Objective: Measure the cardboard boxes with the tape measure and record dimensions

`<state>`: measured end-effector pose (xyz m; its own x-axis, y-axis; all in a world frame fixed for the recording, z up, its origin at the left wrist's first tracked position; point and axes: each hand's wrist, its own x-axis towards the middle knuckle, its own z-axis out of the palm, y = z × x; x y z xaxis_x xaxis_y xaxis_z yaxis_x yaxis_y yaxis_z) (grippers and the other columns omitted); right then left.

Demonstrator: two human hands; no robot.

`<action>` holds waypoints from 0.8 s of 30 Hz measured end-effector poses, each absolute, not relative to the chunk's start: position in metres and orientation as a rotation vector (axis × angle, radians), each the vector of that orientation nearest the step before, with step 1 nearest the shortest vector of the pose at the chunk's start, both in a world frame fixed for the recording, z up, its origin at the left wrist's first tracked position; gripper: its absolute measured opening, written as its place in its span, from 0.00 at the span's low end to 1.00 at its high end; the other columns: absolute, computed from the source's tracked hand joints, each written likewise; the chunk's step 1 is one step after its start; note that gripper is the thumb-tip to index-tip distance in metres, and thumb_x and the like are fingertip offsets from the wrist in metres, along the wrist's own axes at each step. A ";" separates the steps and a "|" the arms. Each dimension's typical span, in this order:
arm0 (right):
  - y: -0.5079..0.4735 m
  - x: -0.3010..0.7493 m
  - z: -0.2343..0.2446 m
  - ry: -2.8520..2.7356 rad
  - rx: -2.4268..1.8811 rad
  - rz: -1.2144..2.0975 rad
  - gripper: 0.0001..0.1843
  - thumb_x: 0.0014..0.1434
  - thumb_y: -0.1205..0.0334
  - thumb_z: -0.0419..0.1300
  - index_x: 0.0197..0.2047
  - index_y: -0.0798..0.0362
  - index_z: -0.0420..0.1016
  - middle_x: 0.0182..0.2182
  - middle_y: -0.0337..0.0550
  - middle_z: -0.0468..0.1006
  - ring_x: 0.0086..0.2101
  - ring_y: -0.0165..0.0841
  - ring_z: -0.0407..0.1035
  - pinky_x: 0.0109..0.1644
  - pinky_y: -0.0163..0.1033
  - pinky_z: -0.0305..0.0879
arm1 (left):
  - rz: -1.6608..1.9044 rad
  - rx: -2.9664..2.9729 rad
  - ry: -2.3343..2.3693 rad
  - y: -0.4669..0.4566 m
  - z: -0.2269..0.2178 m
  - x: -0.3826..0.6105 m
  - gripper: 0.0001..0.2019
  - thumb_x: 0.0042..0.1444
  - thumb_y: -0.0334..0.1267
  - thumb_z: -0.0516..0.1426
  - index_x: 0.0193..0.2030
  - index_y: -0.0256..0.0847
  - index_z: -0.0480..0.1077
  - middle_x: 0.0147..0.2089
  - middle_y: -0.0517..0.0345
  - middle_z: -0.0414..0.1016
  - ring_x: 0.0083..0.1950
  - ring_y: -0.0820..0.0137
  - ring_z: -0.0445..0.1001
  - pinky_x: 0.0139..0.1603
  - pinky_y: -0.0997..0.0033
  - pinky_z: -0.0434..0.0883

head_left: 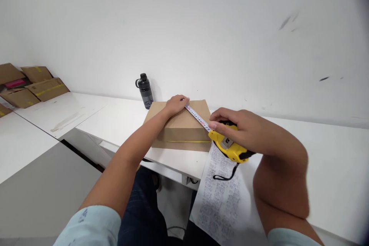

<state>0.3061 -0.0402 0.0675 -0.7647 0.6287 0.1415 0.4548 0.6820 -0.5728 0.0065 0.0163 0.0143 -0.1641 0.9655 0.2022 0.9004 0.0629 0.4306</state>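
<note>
My left hand [176, 104] rests on the top of the cardboard box [175, 123] at the centre of the frame, fingers curled at the far end of the pulled-out blade [197, 116]; I cannot tell whether they pinch it or only press it. My right hand [243, 127], right of centre, is closed around the yellow tape measure [230, 144], just beside the box's near right corner, its black strap [226, 178] hanging. Between my 2 hands the blade slants from upper left to lower right, across the box's left-to-right long axis; my left hand is the nearer to the box's middle. Below the tape measure lies a sheet of paper [221, 203] covered in writing. Behind the box's left end stands 1 dark bottle [146, 92]; cartons [49, 89] sit at the far left.
</note>
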 end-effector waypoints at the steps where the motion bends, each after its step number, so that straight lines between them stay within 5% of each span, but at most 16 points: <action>1: -0.045 0.308 0.067 -2.577 -0.844 0.728 0.29 0.69 0.30 0.50 0.49 0.46 0.78 0.35 0.41 0.83 0.31 0.34 0.74 0.33 0.38 0.66 | 0.811 1.898 2.147 0.014 0.014 0.005 0.19 0.73 0.48 0.50 0.55 0.45 0.79 0.63 0.53 0.82 0.62 0.60 0.78 0.66 0.64 0.72; 7: -0.064 0.312 0.059 -2.595 -0.810 0.536 0.29 0.70 0.32 0.49 0.51 0.45 0.78 0.34 0.43 0.83 0.31 0.37 0.75 0.33 0.39 0.63 | 0.852 1.911 2.178 0.011 0.012 0.009 0.18 0.71 0.40 0.55 0.64 0.44 0.73 0.68 0.51 0.78 0.67 0.62 0.76 0.69 0.64 0.70; 15: -0.071 0.307 0.062 -2.595 -0.862 0.590 0.29 0.70 0.32 0.50 0.50 0.47 0.78 0.36 0.43 0.83 0.32 0.36 0.76 0.35 0.39 0.65 | 0.501 1.854 2.360 0.020 0.016 0.014 0.24 0.74 0.50 0.51 0.70 0.44 0.68 0.72 0.44 0.72 0.73 0.52 0.70 0.73 0.53 0.64; 24: -0.070 0.312 0.064 -2.602 -0.839 0.653 0.32 0.69 0.29 0.50 0.55 0.46 0.78 0.40 0.44 0.84 0.36 0.37 0.77 0.37 0.40 0.67 | 0.362 1.887 2.341 0.018 0.022 0.014 0.22 0.74 0.54 0.47 0.60 0.45 0.73 0.68 0.44 0.74 0.68 0.52 0.74 0.70 0.53 0.66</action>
<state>0.3117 -0.0696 0.0645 -0.7724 0.6131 0.1658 0.4623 0.7217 -0.5152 0.0142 0.0185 0.0224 -0.2194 0.9737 0.0616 0.9467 0.1972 0.2545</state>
